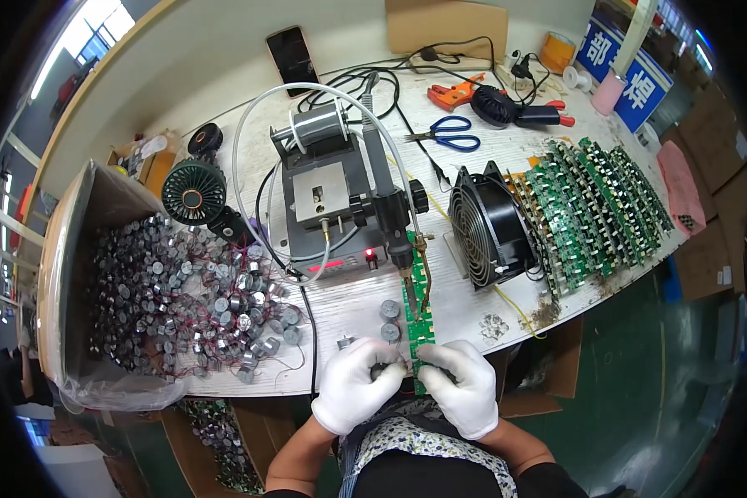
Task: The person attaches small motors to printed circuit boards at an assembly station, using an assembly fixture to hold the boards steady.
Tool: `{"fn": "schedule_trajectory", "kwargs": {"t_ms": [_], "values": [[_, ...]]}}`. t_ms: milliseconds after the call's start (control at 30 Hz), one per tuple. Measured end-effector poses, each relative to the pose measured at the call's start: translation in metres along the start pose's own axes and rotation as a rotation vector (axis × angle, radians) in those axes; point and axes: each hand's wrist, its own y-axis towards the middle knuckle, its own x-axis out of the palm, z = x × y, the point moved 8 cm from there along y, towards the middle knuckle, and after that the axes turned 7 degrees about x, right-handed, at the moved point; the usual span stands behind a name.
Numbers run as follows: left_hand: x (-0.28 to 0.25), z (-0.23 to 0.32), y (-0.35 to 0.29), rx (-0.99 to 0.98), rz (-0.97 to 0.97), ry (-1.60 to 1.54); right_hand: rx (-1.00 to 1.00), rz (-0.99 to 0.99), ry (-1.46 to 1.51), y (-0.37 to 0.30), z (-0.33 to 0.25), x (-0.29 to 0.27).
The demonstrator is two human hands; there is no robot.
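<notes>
A long green circuit board strip (pixel 422 330) runs from under the soldering iron (pixel 403 264) toward my body. My left hand (pixel 358 382), in a white glove, is closed at the strip's left edge around a small dark rounded part, which looks like a motor mostly covered by the fingers. My right hand (pixel 463 385), also gloved, pinches the strip's right edge between thumb and fingers. Just beyond my left hand stand two round silver motors (pixel 389 332), with a smaller metal piece (pixel 345 341) beside them. The soldering iron's tip hangs over the strip, ahead of both hands.
Loose wired motors (pixel 216 307) spill from a plastic-lined box (pixel 62 274) at left. The soldering machine (pixel 319 203) bears a solder spool (pixel 319 126). A black fan (pixel 491 228) and stacked boards (pixel 593 216) fill the right. Blue-handled scissors (pixel 452 134) lie behind.
</notes>
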Motion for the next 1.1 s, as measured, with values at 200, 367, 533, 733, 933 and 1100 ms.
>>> {"fn": "schedule_trajectory", "kwargs": {"t_ms": [200,367,533,733,933,1100], "values": [[0.005,-0.011,-0.001,-0.153,-0.028,-0.011,-0.048,-0.017,-0.021,0.000,-0.003,0.002],[0.007,-0.022,-0.005,-0.276,0.026,-0.131,-0.064,-0.034,-0.001,-0.002,-0.002,0.005],[0.007,-0.018,0.000,-0.160,0.064,-0.195,0.300,0.022,0.322,-0.013,0.035,0.010],[0.014,-0.030,0.000,-0.401,0.025,-0.303,0.374,0.047,0.291,-0.008,0.041,0.011],[0.018,-0.036,0.002,-0.436,0.098,-0.412,0.324,0.106,0.337,0.000,0.042,0.012],[0.019,-0.039,0.007,-0.453,0.147,-0.509,0.320,0.117,0.392,0.007,0.038,0.013]]}}
